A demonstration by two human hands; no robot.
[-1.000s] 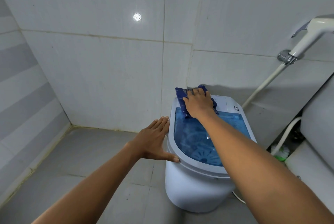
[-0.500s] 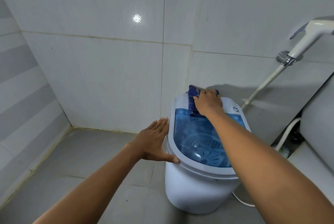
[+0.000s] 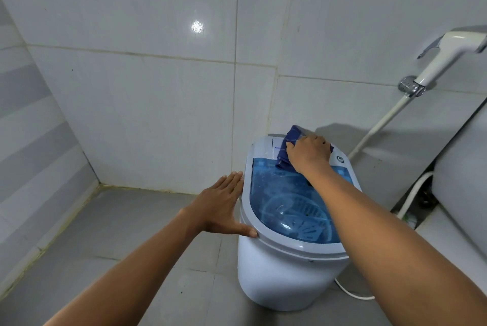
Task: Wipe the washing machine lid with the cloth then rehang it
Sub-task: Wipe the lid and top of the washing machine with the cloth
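Note:
A small white washing machine (image 3: 284, 278) stands on the grey floor by the wall. Its lid (image 3: 287, 207) is translucent blue with a grey rim, and the drum shows through it. My right hand (image 3: 308, 154) presses a folded dark blue cloth (image 3: 287, 146) flat on the white control panel at the back of the lid. Most of the cloth is hidden under the hand. My left hand (image 3: 224, 204) lies flat with fingers together against the machine's left rim, the thumb on the front edge.
White tiled walls meet in a corner behind the machine. A white hand sprayer (image 3: 445, 57) with its hose hangs on the wall at right. A white toilet tank (image 3: 463, 167) stands at the right edge. A white cord (image 3: 350, 294) trails on the floor.
My right hand has slid the cloth from the left back of the blue lid rightward and farther back onto the control panel. The left hand has stayed on the rim.

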